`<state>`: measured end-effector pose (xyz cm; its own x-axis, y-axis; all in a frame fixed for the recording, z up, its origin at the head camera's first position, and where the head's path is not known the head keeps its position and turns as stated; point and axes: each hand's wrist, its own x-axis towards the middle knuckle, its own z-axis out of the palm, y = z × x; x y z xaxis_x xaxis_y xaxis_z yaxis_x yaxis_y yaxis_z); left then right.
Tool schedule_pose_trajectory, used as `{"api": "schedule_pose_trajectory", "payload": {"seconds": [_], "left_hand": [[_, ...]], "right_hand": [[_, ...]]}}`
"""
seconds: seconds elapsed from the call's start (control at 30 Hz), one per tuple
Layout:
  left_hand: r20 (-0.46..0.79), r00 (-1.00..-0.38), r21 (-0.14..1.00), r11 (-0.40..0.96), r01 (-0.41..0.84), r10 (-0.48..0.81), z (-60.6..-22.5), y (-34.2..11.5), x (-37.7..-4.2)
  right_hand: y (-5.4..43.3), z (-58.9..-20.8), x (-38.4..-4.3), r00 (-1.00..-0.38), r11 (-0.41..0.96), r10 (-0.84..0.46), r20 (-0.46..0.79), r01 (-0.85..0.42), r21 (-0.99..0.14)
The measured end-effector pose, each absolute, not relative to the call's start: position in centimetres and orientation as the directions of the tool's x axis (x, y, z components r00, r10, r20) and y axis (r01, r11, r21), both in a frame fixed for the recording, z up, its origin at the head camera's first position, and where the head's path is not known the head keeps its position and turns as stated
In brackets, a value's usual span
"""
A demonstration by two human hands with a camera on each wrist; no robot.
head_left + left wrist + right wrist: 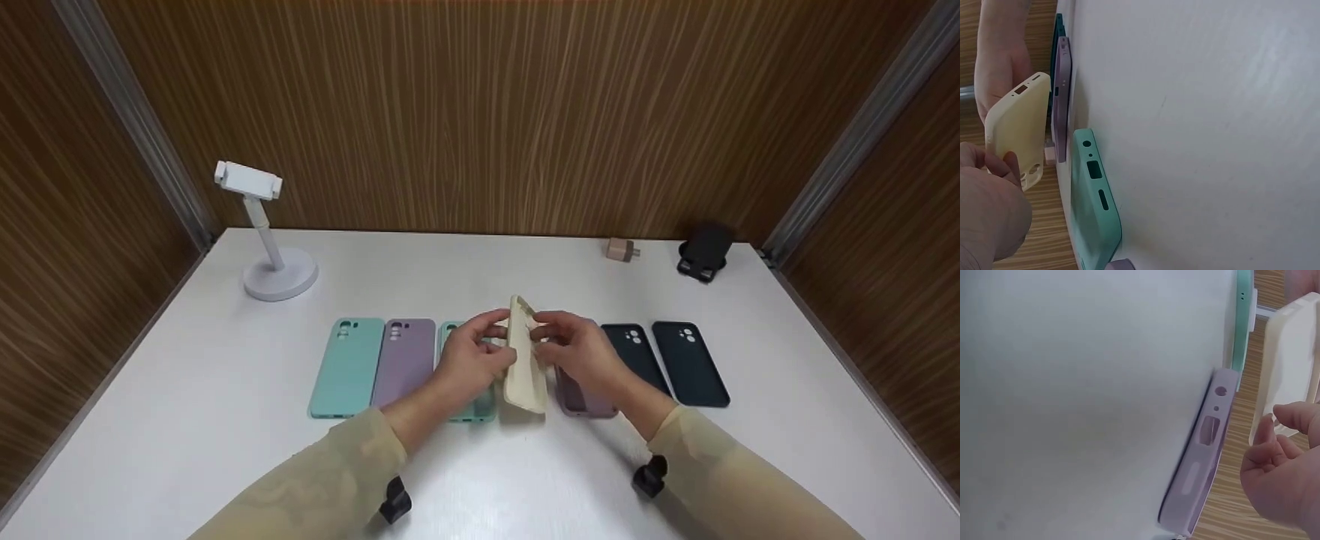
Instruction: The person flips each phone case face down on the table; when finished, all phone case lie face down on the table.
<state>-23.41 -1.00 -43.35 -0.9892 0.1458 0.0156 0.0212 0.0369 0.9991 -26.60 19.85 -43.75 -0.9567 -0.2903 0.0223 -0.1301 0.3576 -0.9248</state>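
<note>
Readable text: 0 | labels: 0 | brands: 0 | numbers: 0 | signs: 0

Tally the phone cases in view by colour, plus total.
Mint cases: 2
Purple cases: 2
Dark cases: 2
Cream case, held up off the table: 1
Total: 7
</note>
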Motion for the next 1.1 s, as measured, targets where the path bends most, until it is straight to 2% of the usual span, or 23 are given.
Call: {"api": "schedule_pose_trajectory", "payload": {"seconds": [0.3, 0.57, 0.67, 0.87, 1.1], "left_hand": [[0.003, -0.984, 1.0, 0.014, 0.006, 0.18, -43.3, -0.7, -23.3], [-0.005, -0.982, 1.0, 0.024, -0.001, 0.187, -43.3, -0.7, -23.3], [-0.001, -0.983, 1.0, 0.031, 0.005, 0.183, -43.3, -0.8, -23.3], [0.019, -0.983, 0.999, 0.021, 0.024, 0.185, -43.5, -0.8, -23.4], [0.029, -0.98, 0.999, 0.023, 0.034, 0.195, -43.5, -1.0, -23.3]], "right_hand": [[20.1, -43.0, -26.5, -0.952, 0.226, -0.294, -0.083, 0.015, -0.974], [19.8, -42.7, -26.2, -0.952, 0.174, -0.299, -0.071, 0.019, -0.985], [19.5, -42.7, -26.1, -0.952, 0.194, -0.302, -0.045, -0.015, -0.981], [19.1, -43.0, -26.1, -0.972, 0.322, -0.236, -0.013, -0.065, -0.944], [19.0, -43.0, -26.2, -0.971, 0.314, -0.238, 0.007, -0.084, -0.946]]}}
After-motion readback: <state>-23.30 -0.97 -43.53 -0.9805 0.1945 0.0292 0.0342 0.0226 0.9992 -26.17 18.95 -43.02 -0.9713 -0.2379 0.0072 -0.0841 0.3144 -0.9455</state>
